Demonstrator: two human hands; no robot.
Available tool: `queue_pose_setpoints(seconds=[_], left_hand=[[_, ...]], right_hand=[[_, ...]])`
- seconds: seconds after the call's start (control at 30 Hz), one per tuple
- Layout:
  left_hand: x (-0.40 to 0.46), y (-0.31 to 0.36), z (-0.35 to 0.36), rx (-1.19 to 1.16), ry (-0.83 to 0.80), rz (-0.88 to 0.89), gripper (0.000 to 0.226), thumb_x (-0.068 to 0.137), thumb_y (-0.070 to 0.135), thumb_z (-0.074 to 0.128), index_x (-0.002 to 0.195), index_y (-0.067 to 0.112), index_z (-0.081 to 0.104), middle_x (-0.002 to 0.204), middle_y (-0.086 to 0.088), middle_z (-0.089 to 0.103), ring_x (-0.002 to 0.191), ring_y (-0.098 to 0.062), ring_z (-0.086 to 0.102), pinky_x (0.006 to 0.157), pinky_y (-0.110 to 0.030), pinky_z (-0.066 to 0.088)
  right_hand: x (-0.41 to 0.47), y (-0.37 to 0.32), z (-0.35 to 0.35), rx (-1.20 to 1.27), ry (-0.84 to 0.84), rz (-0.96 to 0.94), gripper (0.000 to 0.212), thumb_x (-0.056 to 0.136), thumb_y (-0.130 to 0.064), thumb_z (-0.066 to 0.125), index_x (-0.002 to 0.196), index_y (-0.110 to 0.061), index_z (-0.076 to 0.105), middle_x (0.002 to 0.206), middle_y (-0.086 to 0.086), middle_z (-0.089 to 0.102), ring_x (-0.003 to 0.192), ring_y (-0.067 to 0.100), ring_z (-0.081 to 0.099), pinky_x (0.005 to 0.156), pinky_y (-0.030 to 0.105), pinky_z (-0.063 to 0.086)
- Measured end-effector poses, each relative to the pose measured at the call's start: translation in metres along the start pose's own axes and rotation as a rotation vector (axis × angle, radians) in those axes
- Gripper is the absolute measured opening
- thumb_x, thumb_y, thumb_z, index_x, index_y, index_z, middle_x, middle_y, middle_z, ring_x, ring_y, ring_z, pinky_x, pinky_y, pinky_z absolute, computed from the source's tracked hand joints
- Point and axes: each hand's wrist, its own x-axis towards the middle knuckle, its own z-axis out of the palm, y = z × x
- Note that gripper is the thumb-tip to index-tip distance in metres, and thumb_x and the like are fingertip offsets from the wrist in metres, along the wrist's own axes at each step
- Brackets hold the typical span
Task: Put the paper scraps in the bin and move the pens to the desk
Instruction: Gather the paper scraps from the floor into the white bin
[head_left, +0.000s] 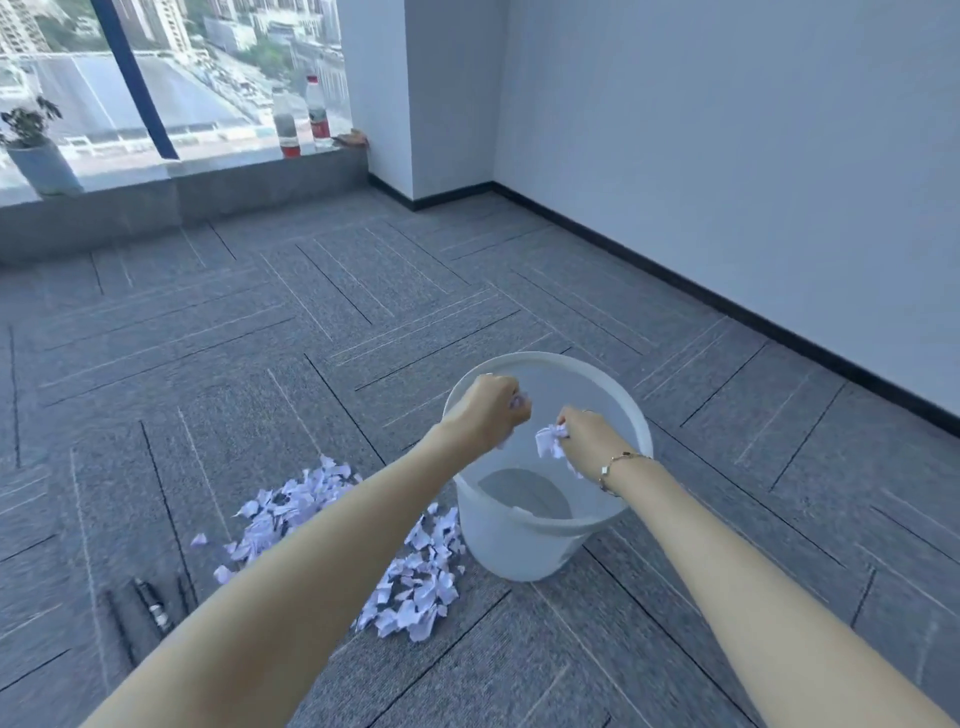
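Note:
A white plastic bin (519, 551) stands on the grey carpet. Both hands hover over its open top. My left hand (488, 410) is closed on a bunch of white paper scraps, a few showing between the fingers. My right hand (584, 439), with a bracelet on the wrist, clutches another crumpled bunch of scraps (549, 440). A pile of torn paper scraps (415, 582) lies on the carpet to the left of the bin, partly hidden by my left forearm. Dark pens (150, 605) lie on the carpet at the lower left, blurred.
A window sill runs along the back left, with two plastic bottles (301, 117) and a potted plant (39, 156) on it. White walls with dark skirting close the right side and the far corner (415, 197). Grey carpet tiles cover the floor.

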Motion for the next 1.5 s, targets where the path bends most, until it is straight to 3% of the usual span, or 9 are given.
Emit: queue_pose_setpoints(seconds=[0.1,0.2,0.27,0.43,0.7,1.07,1.13,1.23,1.5], left_hand=[[0.009,0.001,0.027,-0.005,-0.027,-0.051,0.035,0.087,0.010,0.043,0.055,0.016,0.028,0.054,-0.012,0.041,0.037,-0.023,0.041,0.048,-0.022,0.030],[0.012,-0.003,0.038,-0.029,-0.024,-0.090,0.028,0.089,0.008,0.045,0.062,0.014,0.040,0.054,-0.003,0.033,0.063,-0.025,0.041,0.047,-0.024,0.023],[0.014,-0.007,0.042,-0.079,-0.075,-0.109,0.007,0.091,0.010,0.046,0.090,0.010,0.052,0.067,-0.006,0.040,0.079,-0.027,0.050,0.049,-0.025,0.021],[0.016,-0.012,0.042,0.072,-0.071,-0.020,0.041,0.093,0.008,0.039,0.134,0.007,0.042,0.119,-0.023,0.051,0.104,-0.036,0.056,0.083,-0.039,0.047],[0.011,-0.019,0.041,0.172,-0.117,0.113,0.023,0.085,0.015,0.061,0.105,0.007,0.068,0.116,-0.011,0.062,0.114,-0.024,0.052,0.094,-0.030,0.039],[-0.017,-0.046,-0.027,0.090,0.218,0.094,0.030,0.087,-0.003,0.049,0.109,0.008,0.065,0.108,-0.015,0.059,0.097,-0.031,0.058,0.086,-0.036,0.048],[-0.026,-0.064,-0.044,0.092,0.205,0.053,0.034,0.084,-0.009,0.048,0.109,0.007,0.065,0.110,-0.017,0.055,0.100,-0.033,0.056,0.086,-0.036,0.046],[-0.046,-0.093,-0.064,0.101,0.207,0.016,0.035,0.085,-0.007,0.047,0.112,0.008,0.063,0.114,-0.015,0.053,0.102,-0.031,0.055,0.087,-0.036,0.047],[-0.114,-0.194,-0.072,0.192,0.107,-0.137,0.034,0.091,0.012,0.052,0.125,0.013,0.053,0.124,-0.012,0.048,0.098,-0.027,0.056,0.093,-0.035,0.045]], right_hand=[[0.002,0.013,0.008,-0.012,-0.014,0.026,0.022,0.089,-0.001,0.041,0.068,-0.008,0.041,0.085,0.019,0.053,0.074,0.026,0.049,0.054,0.026,0.030],[0.006,0.021,0.009,0.032,0.041,0.035,0.021,0.091,-0.010,0.043,0.071,-0.011,0.047,0.090,0.009,0.045,0.072,0.025,0.048,0.059,0.026,0.036],[0.008,0.023,0.009,0.042,0.071,0.024,0.013,0.091,-0.011,0.045,0.085,-0.008,0.056,0.099,0.012,0.046,0.076,0.028,0.052,0.072,0.028,0.042],[0.011,0.024,0.008,0.045,0.093,-0.002,0.021,0.093,-0.014,0.049,0.107,-0.003,0.060,0.117,0.017,0.050,0.105,0.030,0.055,0.090,0.031,0.041],[0.004,0.021,0.011,0.070,0.159,-0.034,0.021,0.086,0.003,0.051,0.095,-0.006,0.067,0.112,0.013,0.056,0.094,0.025,0.059,0.086,0.030,0.047],[-0.004,-0.006,0.006,0.143,0.203,0.017,0.030,0.094,-0.004,0.032,0.117,-0.009,0.051,0.100,0.019,0.065,0.081,0.031,0.064,0.068,0.036,0.050],[-0.007,-0.020,0.008,0.092,0.227,-0.004,0.040,0.089,0.005,0.033,0.123,-0.009,0.048,0.109,0.018,0.061,0.094,0.032,0.061,0.078,0.042,0.053],[-0.012,-0.048,0.012,0.069,0.312,-0.130,0.039,0.088,0.006,0.037,0.122,-0.006,0.051,0.122,0.017,0.051,0.111,0.030,0.051,0.091,0.040,0.046],[-0.025,-0.134,0.066,0.019,0.417,-0.499,0.033,0.088,0.002,0.043,0.118,-0.002,0.056,0.130,0.015,0.051,0.119,0.028,0.047,0.089,0.034,0.047]])
